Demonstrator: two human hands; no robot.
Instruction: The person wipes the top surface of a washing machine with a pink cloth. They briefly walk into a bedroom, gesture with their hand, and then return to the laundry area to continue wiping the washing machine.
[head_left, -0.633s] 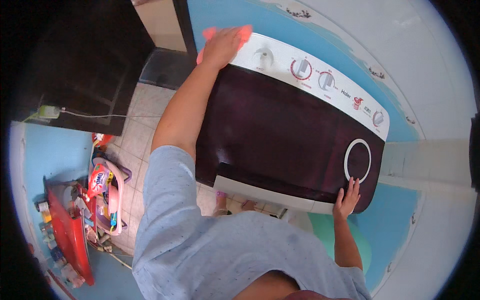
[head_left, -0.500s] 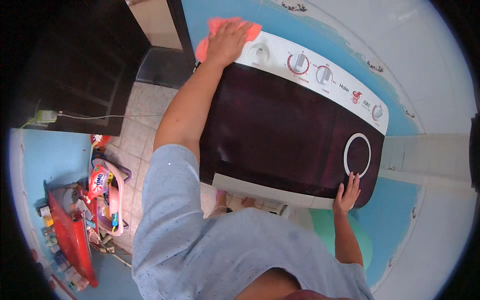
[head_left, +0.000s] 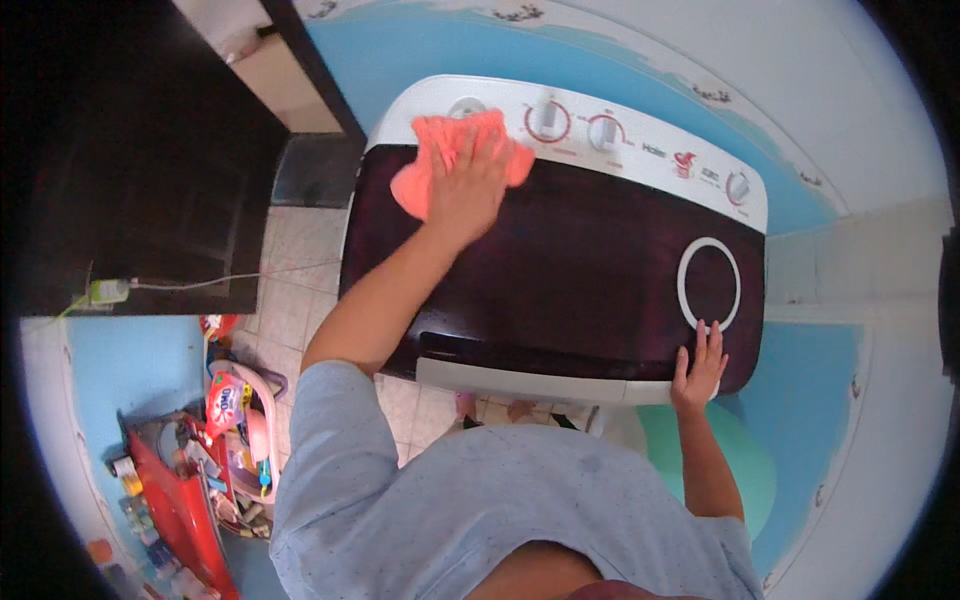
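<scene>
My left hand (head_left: 466, 198) lies over a coral-pink cloth (head_left: 412, 186), pressing it against the machine. The cloth spreads across the far left part of the washing machine's dark, glossy lid (head_left: 560, 265) and overlaps the white control panel (head_left: 420, 105), partly covering a round recess there. Part of the cloth is hidden under my palm and fingers. On the lid's near right edge rests my right hand (head_left: 702, 368), fingers apart and holding nothing. Its fingertips touch the lower rim of a white ring (head_left: 683, 290) on the lid.
Dials (head_left: 548, 121) line the panel, against a blue wall (head_left: 400, 50). A pink basin (head_left: 268, 400) with a detergent bag (head_left: 226, 403) stands on the tiled floor at left, by a red shelf (head_left: 185, 505) of bottles. A green tub (head_left: 745, 455) sits below my right arm.
My left hand has brought the cloth from the machine's far left corner nearer and onto the lid's edge. The right hand stays at the ring. The whole view has shifted slightly.
</scene>
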